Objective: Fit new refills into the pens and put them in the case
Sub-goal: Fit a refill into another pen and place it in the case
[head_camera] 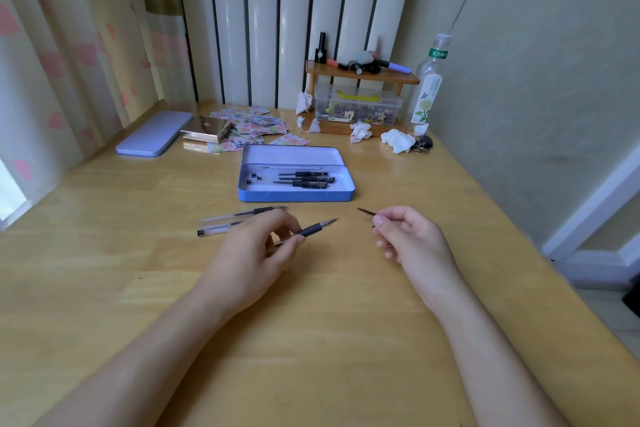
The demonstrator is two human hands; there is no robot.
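Holding the items apart over the pale wooden surface, we log the following. Left hand: fingers curled shut around a black-gripped clear plastic pen, its metal tip pointing right and slightly away from us. Right hand: pinched closed on a thin dark piece, its point aimed left toward the pen; whether this is a refill or a tip section we cannot tell. The two points face each other across a gap, nearly on one line, so we judge the coming move to be a straight closing of that gap. Two further clear pens lie just beyond the left hand, long axes left to right. Open blue metal case: straight ahead, between and beyond both hands, several pens inside lying lengthwise.
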